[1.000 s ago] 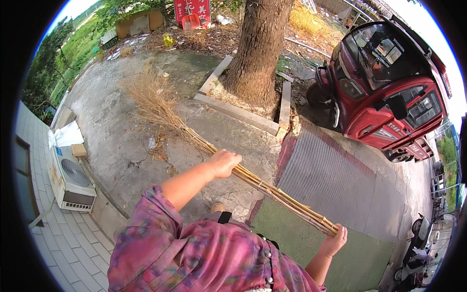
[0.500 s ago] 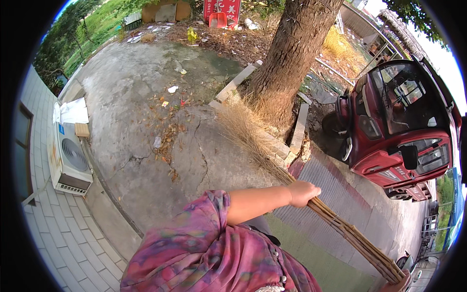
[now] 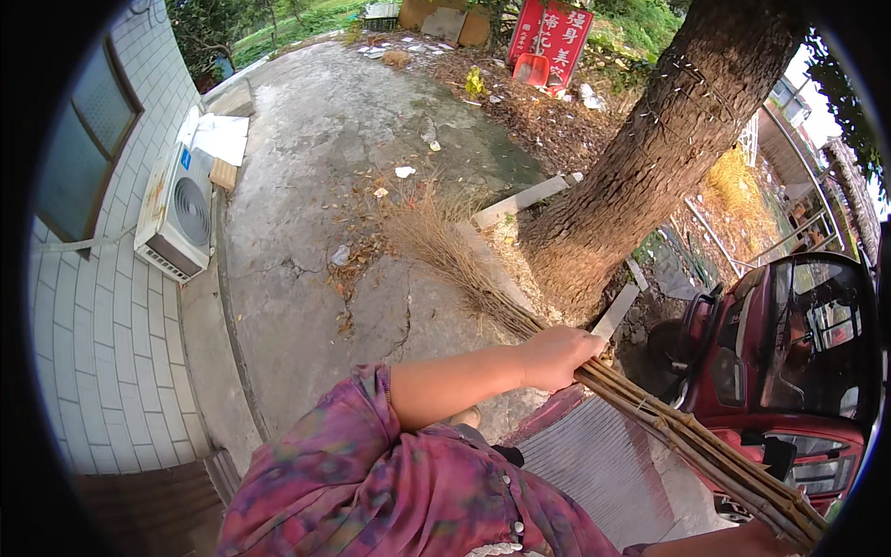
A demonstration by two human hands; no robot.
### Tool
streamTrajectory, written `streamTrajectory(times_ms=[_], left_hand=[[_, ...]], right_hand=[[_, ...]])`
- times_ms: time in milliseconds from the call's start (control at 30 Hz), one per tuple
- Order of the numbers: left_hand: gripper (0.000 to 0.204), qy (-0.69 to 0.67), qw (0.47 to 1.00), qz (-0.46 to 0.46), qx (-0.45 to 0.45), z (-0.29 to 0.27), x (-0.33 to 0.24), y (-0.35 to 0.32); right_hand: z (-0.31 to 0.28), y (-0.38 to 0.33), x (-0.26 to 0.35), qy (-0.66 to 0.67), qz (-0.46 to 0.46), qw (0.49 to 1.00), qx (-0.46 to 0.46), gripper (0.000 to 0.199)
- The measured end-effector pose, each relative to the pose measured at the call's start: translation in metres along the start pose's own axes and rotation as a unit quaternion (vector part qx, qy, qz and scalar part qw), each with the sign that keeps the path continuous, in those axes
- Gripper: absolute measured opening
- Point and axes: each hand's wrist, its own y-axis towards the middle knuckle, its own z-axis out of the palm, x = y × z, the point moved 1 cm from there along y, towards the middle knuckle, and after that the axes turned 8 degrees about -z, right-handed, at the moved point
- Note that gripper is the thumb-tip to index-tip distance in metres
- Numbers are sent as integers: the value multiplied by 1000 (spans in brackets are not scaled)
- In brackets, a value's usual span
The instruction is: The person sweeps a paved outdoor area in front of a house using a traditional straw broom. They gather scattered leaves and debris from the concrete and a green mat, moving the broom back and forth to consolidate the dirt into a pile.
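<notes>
A long broom of bundled canes with dry twig bristles (image 3: 445, 255) slants across the view, its bamboo handle (image 3: 682, 432) running down to the lower right. My left hand (image 3: 561, 357) is closed around the handle just above the bristles. At the lower edge my right hand (image 3: 759, 538) grips the handle near its upper end; its fingers are partly cut off. The bristle tips spread over the concrete beside scattered dry leaves (image 3: 345, 278), close to the stone edging at the tree's foot.
A thick tree trunk (image 3: 640, 158) with stone edging (image 3: 524, 200) rises ahead right. A dark red vehicle (image 3: 733, 371) stands at the right. An outdoor air-conditioner unit (image 3: 176, 218) sits along the tiled wall (image 3: 121, 343). A red dustpan (image 3: 531, 70) leans by a red sign (image 3: 552, 37).
The bristles have swung left, off the tree's edging and toward the leaves on the concrete. My view has turned left, bringing more of the wall in. Both hands keep their grip.
</notes>
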Motion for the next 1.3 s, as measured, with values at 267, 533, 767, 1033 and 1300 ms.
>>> streamTrajectory(times_ms=[267, 533, 767, 1033, 1300], left_hand=[[11, 73, 981, -111, -138, -22, 100, -69], [57, 23, 969, -78, -234, -112, 117, -193], [94, -249, 845, 184, -437, -271, -41, -341], [96, -4, 842, 154, -518, -284, -122, -481], [45, 309, 483, -160, -803, -106, -325, -602]], right_hand=[[217, -288, -73, 186, 396, 671, 598, 93], [369, -425, 5, 547, 703, 405, 206, 51], [483, -436, 94, 345, 319, 581, 664, 41], [471, -480, 171, 414, 104, 552, 716, 43], [407, -369, 265, 592, -129, 402, 687, 33]])
